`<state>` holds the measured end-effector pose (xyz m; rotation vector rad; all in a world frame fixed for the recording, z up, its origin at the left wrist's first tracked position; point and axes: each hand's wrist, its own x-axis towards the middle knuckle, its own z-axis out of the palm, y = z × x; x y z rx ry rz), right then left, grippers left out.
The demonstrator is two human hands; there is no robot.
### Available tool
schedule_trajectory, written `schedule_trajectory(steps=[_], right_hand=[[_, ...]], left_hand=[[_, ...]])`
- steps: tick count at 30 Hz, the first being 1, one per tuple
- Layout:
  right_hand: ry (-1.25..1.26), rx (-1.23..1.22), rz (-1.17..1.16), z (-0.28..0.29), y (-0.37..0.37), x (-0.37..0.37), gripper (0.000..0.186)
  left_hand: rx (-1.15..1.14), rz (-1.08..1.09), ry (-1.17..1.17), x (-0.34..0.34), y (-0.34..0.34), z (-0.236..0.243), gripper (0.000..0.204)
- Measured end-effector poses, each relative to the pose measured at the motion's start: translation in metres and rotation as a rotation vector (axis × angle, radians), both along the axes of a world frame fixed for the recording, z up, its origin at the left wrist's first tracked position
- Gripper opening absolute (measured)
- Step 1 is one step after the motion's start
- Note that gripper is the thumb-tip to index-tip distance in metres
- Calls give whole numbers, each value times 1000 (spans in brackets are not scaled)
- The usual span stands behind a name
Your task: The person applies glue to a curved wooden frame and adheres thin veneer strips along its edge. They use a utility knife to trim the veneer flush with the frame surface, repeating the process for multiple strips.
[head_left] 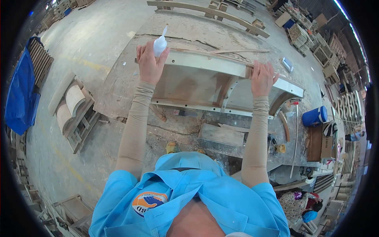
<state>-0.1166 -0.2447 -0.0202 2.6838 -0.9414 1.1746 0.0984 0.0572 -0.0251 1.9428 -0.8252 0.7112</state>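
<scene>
My left hand [151,63] is closed round a small white squeeze bottle [160,46] with its thin nozzle pointing up and away. It is at the left end of a long wooden frame [209,66], whose pale rail has several dark holes. A flat panel and a curved rib show inside the frame. Toward its right side, my right hand [262,79] has its fingers curled over the top rail. The far sides of the fingers are hidden.
Curved wooden pieces [74,98] stand on the left floor. A blue drum [314,116], a long red-ended bar [295,138] and loose boards [222,135] lie to the right and near. A long beam [209,12] lies beyond. Another person [296,205] is at lower right.
</scene>
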Motion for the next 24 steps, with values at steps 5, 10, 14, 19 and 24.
schedule_trajectory(steps=[5, 10, 14, 19, 24], right_hand=[[-125, -36, 149, -3, -2, -6, 25], [-152, -47, 175, -7, -3, -5, 23], [-144, -49, 176, -5, 0, -4, 23], [-168, -52, 183, -5, 2, -6, 23], [-158, -46, 183, -5, 2, -6, 22]], left_hand=[[4, -6, 18, -8, 9, 13, 37], [-158, -145, 152, -56, 26, 47, 32], [-346, -270, 355, -98, 28, 38, 32], [-470, -306, 377, -106, 17, 15, 25], [-427, -238, 287, -104, 1, 24, 23]])
